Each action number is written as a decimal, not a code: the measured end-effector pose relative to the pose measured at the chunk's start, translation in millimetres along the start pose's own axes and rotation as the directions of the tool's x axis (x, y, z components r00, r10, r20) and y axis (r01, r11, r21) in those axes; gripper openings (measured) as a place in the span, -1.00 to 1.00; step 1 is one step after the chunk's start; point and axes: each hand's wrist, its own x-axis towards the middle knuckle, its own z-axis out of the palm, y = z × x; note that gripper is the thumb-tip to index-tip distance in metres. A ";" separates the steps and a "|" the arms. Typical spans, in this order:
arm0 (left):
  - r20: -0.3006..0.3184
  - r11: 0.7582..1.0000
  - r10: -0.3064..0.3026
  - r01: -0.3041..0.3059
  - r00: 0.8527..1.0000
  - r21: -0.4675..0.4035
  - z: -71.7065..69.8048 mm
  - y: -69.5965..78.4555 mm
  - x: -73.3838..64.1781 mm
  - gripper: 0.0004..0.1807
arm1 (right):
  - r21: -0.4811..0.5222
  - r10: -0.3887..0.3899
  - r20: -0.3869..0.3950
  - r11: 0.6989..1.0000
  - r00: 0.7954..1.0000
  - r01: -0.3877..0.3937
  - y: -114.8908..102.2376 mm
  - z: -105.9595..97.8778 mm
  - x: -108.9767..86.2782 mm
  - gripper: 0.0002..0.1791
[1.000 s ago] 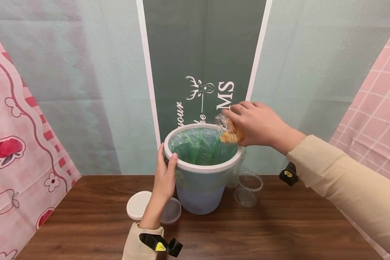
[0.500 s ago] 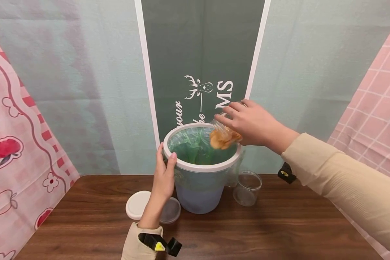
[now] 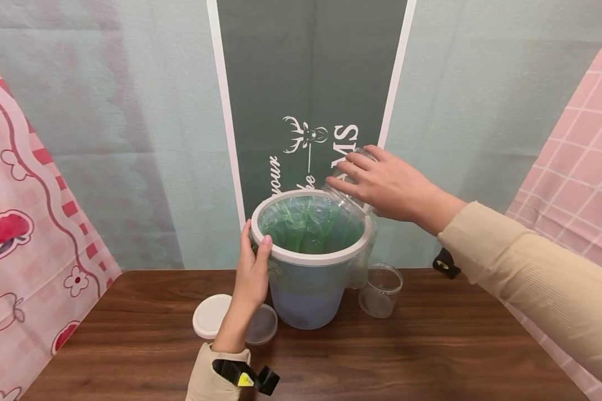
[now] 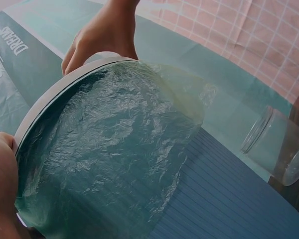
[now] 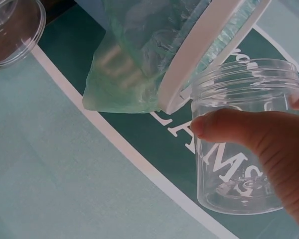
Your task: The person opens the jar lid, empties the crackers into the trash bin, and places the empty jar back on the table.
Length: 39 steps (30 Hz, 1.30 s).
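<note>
A pale blue trash bin with a white rim stands on the table, lined with a green plastic bag. My left hand holds the bin's left side, thumb against the rim and fingers along the outside. Above the rim's right side, my right hand grips a clear plastic jar, tilted with its mouth down toward the bin. In the right wrist view the jar is see-through with nothing inside. What lies at the bottom of the bin is hidden.
A second clear jar stands upright right of the bin. A white lid and a translucent lid lie to the left, partly behind the left forearm. Curtains hang behind the wooden table.
The golden-brown pieces that were in the jar have dropped out into the bin. My right hand has tipped the jar further over. The left hand stays on the bin.
</note>
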 end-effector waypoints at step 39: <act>-0.005 1.000 0.003 -0.003 1.000 0.006 2.2 2.2 -0.3 -0.23 | 0.644 0.838 0.245 0.235 0.488 -0.728 -46.0 67.4 -163.1 0.32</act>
